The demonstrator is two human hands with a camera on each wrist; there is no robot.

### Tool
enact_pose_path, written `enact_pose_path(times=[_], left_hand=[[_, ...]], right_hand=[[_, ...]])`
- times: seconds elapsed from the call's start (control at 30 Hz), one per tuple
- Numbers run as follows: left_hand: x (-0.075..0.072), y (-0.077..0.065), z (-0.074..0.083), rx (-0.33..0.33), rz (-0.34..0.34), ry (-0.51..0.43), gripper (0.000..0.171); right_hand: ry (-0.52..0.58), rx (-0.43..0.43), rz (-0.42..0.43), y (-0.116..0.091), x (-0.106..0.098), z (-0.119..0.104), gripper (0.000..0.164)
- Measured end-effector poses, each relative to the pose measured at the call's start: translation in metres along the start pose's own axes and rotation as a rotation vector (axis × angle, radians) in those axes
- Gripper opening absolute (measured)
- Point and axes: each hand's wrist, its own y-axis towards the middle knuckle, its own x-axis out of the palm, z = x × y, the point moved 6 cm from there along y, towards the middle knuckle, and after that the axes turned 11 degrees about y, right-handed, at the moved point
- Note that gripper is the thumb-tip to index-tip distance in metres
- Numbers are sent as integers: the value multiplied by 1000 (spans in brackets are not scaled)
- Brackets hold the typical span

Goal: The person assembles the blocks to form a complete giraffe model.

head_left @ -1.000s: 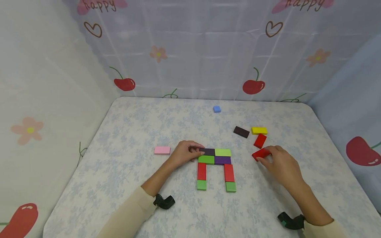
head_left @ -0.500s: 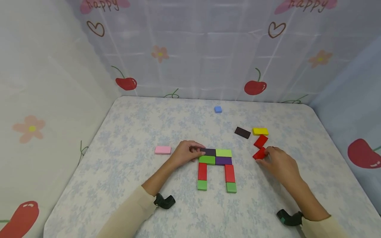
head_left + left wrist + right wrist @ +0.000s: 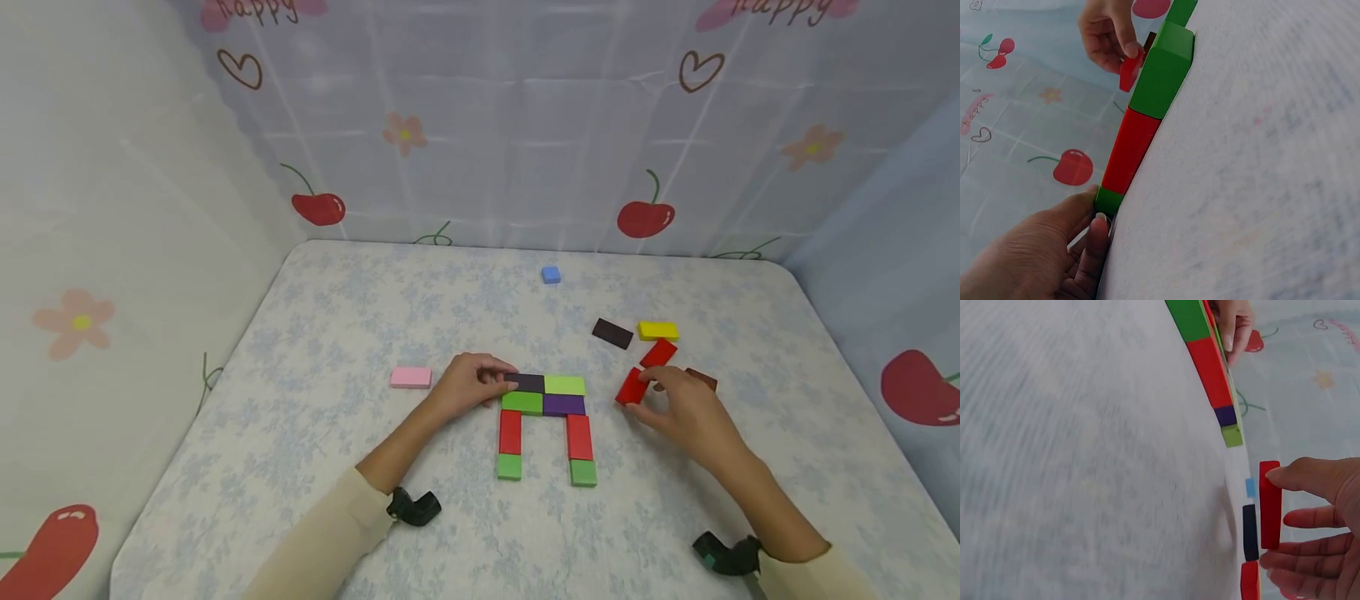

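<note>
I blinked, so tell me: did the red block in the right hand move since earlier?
Yes: in the head view, the red block in the right hand has moved left, closer to the purple block.

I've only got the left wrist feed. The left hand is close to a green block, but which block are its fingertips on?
Observer: In the head view, the left hand has its fingertips at the left end of a dark block, the one beside the lime block.

Operator: Anything lying to the left of that hand?

Observer: Yes, a pink block, flat on the table.

Operator: And past the red block in the right hand?

Observer: A second red block lies near its far end; I can't tell whether the two touch.
</note>
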Motion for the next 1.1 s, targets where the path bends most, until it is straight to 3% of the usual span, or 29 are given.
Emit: enact_pose_path(times=[0.37, 0.57, 1.1], left_hand=[[1, 2, -2, -1, -2, 4, 24], [2, 2, -3, 0, -11, 17, 25], [0, 1, -1, -17, -5, 8, 23]], right_hand=[[17, -146, -108, 26, 23, -11, 44], [26, -147, -146, 33, 29, -11, 42], [51, -171, -131, 35, 32, -10, 43]])
